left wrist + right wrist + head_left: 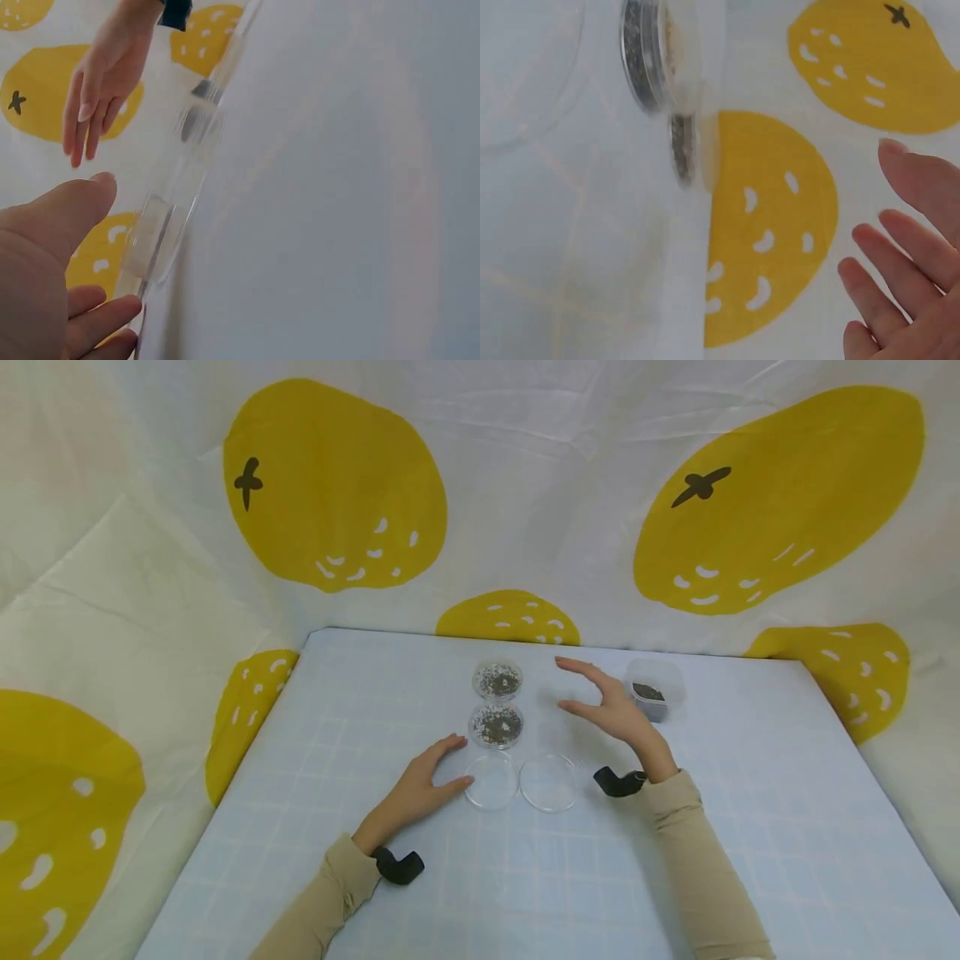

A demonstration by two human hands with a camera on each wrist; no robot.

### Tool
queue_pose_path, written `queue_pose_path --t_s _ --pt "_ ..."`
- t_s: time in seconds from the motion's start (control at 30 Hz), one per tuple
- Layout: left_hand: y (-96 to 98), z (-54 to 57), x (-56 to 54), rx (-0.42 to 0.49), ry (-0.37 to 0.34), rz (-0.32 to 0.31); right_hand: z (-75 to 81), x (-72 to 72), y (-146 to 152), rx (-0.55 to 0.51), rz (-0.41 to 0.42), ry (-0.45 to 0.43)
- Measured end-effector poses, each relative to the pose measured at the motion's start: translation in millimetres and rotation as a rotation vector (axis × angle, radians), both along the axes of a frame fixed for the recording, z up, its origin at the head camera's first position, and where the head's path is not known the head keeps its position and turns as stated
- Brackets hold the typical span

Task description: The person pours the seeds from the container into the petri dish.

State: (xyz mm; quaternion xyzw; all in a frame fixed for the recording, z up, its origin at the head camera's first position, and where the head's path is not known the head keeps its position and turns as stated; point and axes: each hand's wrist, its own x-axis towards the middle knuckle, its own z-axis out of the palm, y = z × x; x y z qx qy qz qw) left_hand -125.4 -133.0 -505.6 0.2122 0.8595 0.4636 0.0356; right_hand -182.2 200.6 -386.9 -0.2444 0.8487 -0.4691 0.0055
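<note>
Two clear round dishes, a back dish and a nearer dish, hold dark grains mixed with white bits. In front of them, two clear round lids or shallow dishes lie side by side, the left one and the right one. My left hand reaches in from the left with relaxed fingers; its thumb tip overlaps the left lid's edge in the head view. My right hand is spread above the table, right of the filled dishes, thumb and fingers apart. Nothing is in either palm.
A small clear tub with dark grains stands behind the right hand, a clear lid-like piece beside it. The table has a pale checked cloth. Hanging fabric printed with yellow fruit borders its back and sides. Black straps circle both wrists.
</note>
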Motion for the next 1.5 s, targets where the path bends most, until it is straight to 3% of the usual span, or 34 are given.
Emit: queue_pose_path --t_s 0.17,0.27,0.4,0.53,0.67,0.77,0.87,0.97,1.07,1.27,1.5 --pt "9.3 -2.8 15.6 0.002 0.071 -0.034 4.4 0.3 37.8 -0.076 -0.143 0.099" --pt "14.2 -5.5 17.1 -0.021 0.144 -0.037 -1.5 -2.3 60.3 -0.234 -0.210 0.134" --pt "22.1 -10.1 12.3 -0.131 0.208 0.009 -17.6 -4.7 85.7 -0.559 -0.313 0.138" --pt "30.3 -7.7 7.0 -0.168 0.205 0.035 -40.4 -6.7 104.0 -0.834 -0.433 0.064" --pt "34.0 -3.2 3.2 -0.158 0.192 0.031 -65.2 -10.8 115.1 -1.011 -0.480 -0.120" --pt "34.1 -3.5 1.9 -0.175 0.205 0.028 -81.7 -12.1 121.1 -0.994 -0.445 -0.284" --pt "33.3 -6.8 0.6 -0.193 0.227 0.027 -94.3 -13.3 122.7 -0.824 -0.415 -0.358" --pt "32.8 -10.0 -0.6 -0.187 0.249 0.024 -99.3 -13.1 118.8 -0.641 -0.448 -0.354" --pt "32.7 -11.8 -0.7 -0.179 0.265 0.021 -95.2 -8.7 112.1 -0.546 -0.505 -0.349" --pt "32.5 -13.3 -0.8 -0.194 0.275 0.011 -82.0 1.1 101.6 -0.498 -0.562 -0.344" --pt "31.8 -13.2 -0.5 -0.203 0.272 0.007 -92.6 -2.1 102.8 -0.439 -0.597 -0.326"
